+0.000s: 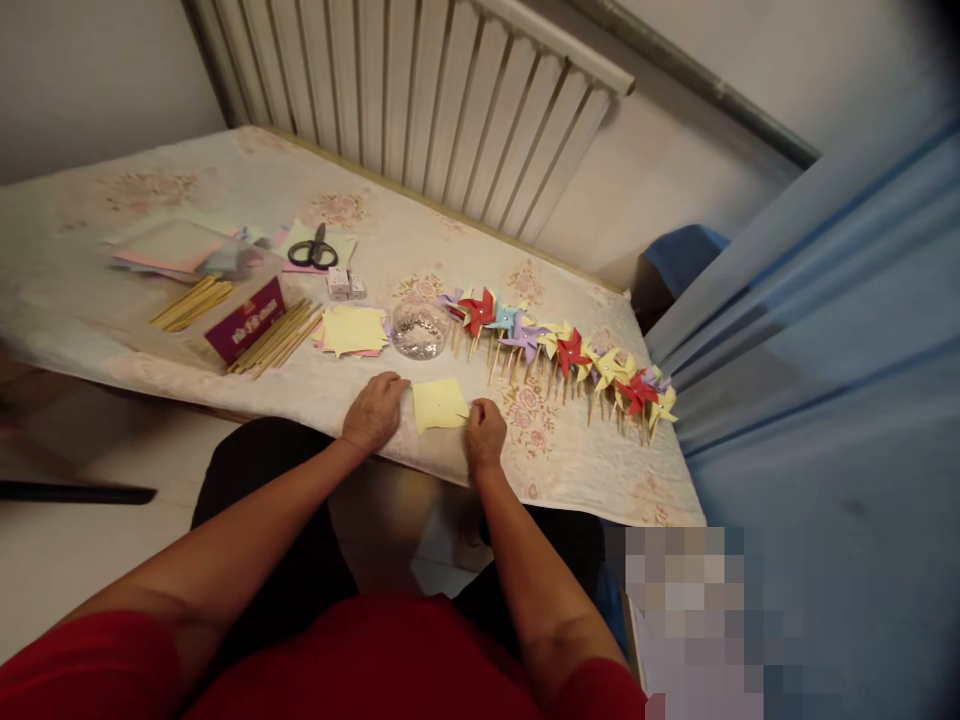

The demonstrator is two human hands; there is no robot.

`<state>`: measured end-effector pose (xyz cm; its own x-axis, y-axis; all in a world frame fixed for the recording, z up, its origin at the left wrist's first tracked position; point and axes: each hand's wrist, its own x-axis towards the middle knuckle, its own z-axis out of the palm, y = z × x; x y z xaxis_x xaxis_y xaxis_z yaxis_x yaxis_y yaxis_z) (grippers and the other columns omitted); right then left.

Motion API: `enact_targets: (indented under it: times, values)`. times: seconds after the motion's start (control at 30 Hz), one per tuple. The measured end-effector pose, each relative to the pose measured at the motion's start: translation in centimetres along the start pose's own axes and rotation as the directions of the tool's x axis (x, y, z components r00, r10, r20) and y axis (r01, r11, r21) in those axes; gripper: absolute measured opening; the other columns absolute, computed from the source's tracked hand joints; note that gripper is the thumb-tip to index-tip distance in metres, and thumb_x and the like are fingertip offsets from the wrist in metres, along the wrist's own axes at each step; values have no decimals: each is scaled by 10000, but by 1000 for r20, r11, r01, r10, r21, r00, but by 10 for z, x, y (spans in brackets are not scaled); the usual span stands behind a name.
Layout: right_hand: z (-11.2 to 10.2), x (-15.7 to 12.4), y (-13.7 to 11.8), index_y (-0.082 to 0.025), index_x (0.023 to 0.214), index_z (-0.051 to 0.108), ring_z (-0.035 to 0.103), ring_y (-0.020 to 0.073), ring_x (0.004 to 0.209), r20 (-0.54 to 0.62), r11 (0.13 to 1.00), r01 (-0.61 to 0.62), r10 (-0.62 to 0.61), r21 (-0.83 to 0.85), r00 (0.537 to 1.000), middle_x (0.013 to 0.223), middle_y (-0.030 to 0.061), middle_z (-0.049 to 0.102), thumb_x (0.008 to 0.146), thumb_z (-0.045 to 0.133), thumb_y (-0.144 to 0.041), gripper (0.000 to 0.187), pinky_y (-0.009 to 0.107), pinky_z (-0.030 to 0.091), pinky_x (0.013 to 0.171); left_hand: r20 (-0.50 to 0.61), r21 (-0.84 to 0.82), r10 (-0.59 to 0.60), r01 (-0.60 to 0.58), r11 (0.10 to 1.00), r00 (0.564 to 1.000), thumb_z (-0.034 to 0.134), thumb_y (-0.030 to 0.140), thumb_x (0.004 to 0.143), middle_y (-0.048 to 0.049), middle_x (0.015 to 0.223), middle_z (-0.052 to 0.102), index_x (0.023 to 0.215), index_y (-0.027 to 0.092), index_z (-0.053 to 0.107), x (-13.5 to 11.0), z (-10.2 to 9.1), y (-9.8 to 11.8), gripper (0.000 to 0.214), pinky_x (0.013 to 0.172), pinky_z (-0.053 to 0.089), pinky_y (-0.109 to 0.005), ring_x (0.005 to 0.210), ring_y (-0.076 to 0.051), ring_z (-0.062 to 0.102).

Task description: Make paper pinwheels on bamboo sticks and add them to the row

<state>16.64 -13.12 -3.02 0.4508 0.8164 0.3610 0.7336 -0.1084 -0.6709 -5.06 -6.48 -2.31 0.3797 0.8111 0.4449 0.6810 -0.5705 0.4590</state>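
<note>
A yellow paper square (440,403) lies near the front edge of the table (112,300). My left hand (375,410) rests knuckles-up at its left edge, fingers curled down onto the cloth and the paper's side. My right hand (484,433) is closed in a pinch at the paper's right corner; whether it holds a small pin there I cannot make out. Beyond the paper sits a clear bowl (418,331) of small shiny bits.
A row of finished paper pinwheels (559,350) on sticks runs to the right. A stack of yellow and pink squares (352,330), bundles of wooden sticks (276,338), a maroon box (245,320), scissors (313,250) and more paper (169,248) lie left. A radiator (420,100) stands behind.
</note>
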Motion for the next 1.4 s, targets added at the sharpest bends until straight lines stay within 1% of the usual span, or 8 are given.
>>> enact_targets:
  times: [0.1, 0.2, 0.33, 0.5, 0.63, 0.83, 1.17, 1.4]
  values:
    - [1, 0, 2, -181, 922, 651, 599, 199, 854, -20, 999, 5, -4, 32, 1000, 913, 77, 692, 882, 410, -195, 244, 301, 447, 832, 30, 102, 144, -146, 984, 989, 422, 81, 891, -162, 1337, 589, 1296, 185, 618, -4, 2, -1, 461, 1029, 435, -463, 1218, -295, 505]
    - [2, 0, 3, -182, 911, 647, 598, 203, 845, -33, 999, 14, -12, 52, 999, 903, 80, 689, 866, 413, -178, 239, 307, 451, 821, 120, 170, 270, -287, 943, 955, 447, 97, 902, -134, 1342, 620, 1321, 195, 615, -5, 2, -2, 462, 972, 442, -467, 1203, -306, 499]
    - [2, 0, 3, -182, 899, 641, 596, 209, 835, -26, 997, 39, -37, 63, 999, 893, 84, 681, 869, 405, -171, 239, 316, 454, 812, 215, 224, 322, -368, 903, 922, 461, 112, 903, -115, 1255, 672, 1274, 190, 644, -5, 0, -1, 422, 919, 439, -452, 1145, -299, 523]
    - [2, -1, 4, -185, 878, 633, 590, 205, 825, -15, 996, 55, -54, 73, 998, 872, 78, 668, 862, 401, -150, 235, 311, 450, 796, 279, 255, 297, -368, 894, 913, 509, 122, 877, -125, 1226, 666, 1192, 188, 668, -3, -5, 4, 360, 894, 431, -443, 1094, -287, 535]
    - [3, -2, 5, -184, 873, 631, 591, 205, 831, -30, 994, 64, -61, 88, 998, 867, 79, 667, 874, 404, -162, 228, 310, 448, 800, 305, 286, 280, -368, 885, 910, 511, 151, 894, -131, 1205, 659, 1157, 171, 666, -3, -5, 5, 306, 878, 425, -436, 1073, -288, 533]
    - [4, -4, 5, -183, 882, 635, 590, 204, 831, -31, 992, 69, -66, 104, 997, 866, 80, 669, 890, 403, -171, 233, 310, 446, 800, 293, 317, 264, -354, 880, 919, 499, 179, 913, -141, 1106, 647, 1103, 173, 670, -3, -6, 7, 255, 845, 420, -434, 1013, -287, 526]
    - [3, -4, 6, -180, 891, 644, 606, 205, 825, -26, 992, 40, -37, 122, 999, 866, 83, 685, 891, 427, -194, 218, 310, 449, 800, 262, 362, 234, -320, 875, 936, 513, 211, 915, -145, 1069, 626, 1067, 168, 667, -5, -8, 9, 221, 818, 417, -429, 970, -286, 506]
    - [6, -5, 7, -175, 887, 645, 580, 194, 745, -35, 991, 8, -4, 137, 999, 820, 71, 671, 890, 434, -217, 215, 302, 447, 749, 247, 366, 219, -300, 881, 944, 499, 211, 924, -140, 1076, 619, 1052, 172, 665, -6, -9, 10, 213, 824, 413, -423, 971, -281, 507]
